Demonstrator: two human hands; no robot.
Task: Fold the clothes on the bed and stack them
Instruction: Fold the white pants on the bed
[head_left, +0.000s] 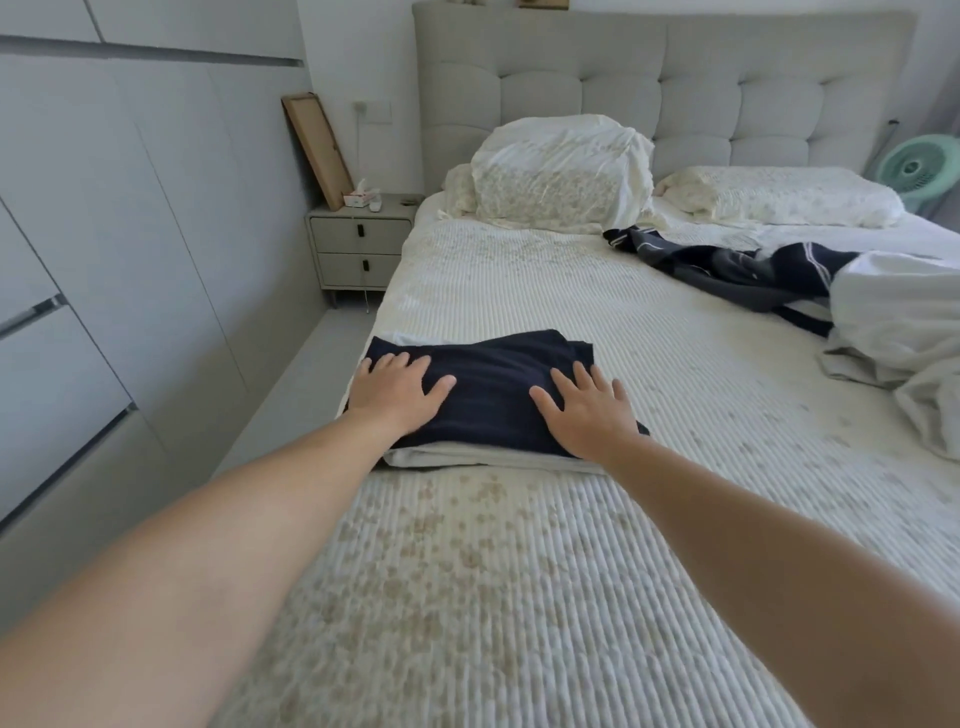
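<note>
Both hands lie flat with fingers spread, gripping nothing: the left hand (397, 387) presses the left end of the folded navy garment (493, 395) and the right hand (587, 410) presses its right end. That navy piece sits on top of a folded white garment (467, 460), the two forming a small stack near the left edge of the bed (519, 571).

The risk I see is that edge. The stack's left corner sits just beside the drop to the floor, so a sideways push while smoothing could slide the top piece, or the whole stack, off. The navy fold also overhangs the white one unevenly, and could slump when the palms lift.

There is plenty of open quilt to the right of the stack and towards the person. Further up, a crumpled navy striped garment (737, 265) and a bunched white garment (898, 332) lie unfolded, well apart from the stack.
</note>
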